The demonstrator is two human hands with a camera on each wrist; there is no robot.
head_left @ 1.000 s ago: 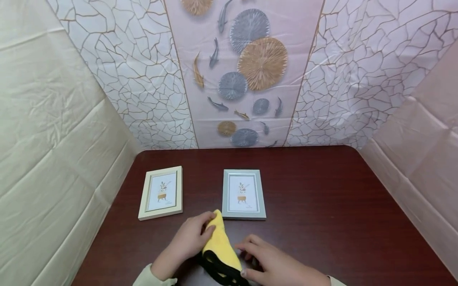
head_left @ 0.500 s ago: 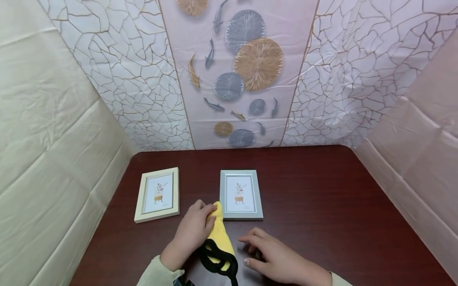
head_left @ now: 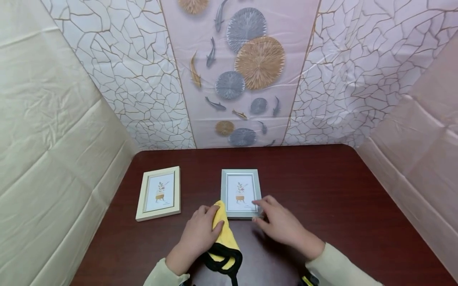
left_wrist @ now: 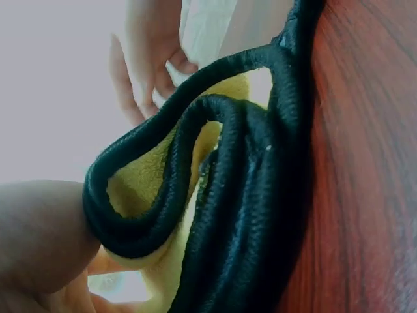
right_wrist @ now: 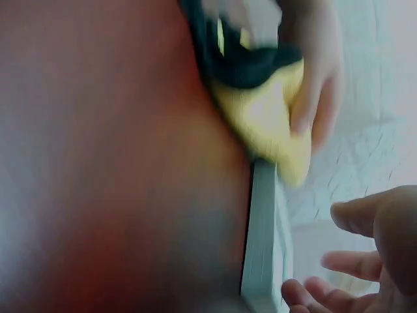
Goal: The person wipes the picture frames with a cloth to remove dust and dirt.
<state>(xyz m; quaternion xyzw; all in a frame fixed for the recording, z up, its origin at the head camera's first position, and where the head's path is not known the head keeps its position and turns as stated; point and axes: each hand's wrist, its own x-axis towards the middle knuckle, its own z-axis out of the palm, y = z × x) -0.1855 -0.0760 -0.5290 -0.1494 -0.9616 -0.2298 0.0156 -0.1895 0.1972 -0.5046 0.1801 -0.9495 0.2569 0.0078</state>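
Note:
My left hand (head_left: 201, 230) grips a folded yellow cloth (head_left: 226, 236) with thick black edging, thumb on top. The cloth's tip meets the lower left corner of a grey-blue picture frame (head_left: 243, 215) lying face up. In the left wrist view the black edging (left_wrist: 225, 150) loops in folds just above the table. My right hand (head_left: 280, 224) is over the frame's lower right corner, its fingers loosely bent and apart. The right wrist view shows nothing between that thumb and fingers, beside the frame's edge (right_wrist: 260, 228). Whether a fingertip touches the frame I cannot tell.
A cream picture frame (head_left: 157, 215) lies on the left of the dark red-brown table (head_left: 340, 206), slightly turned. Patterned cloth (head_left: 229, 85) hangs behind the table's far edge. Pale cloth walls (head_left: 64, 159) stand at both sides.
My left hand and the cloth have shifted a little up and right, so the cloth's tip reaches the grey-blue frame. My right hand has left the cloth's lower end and moved forward to the frame's right corner.

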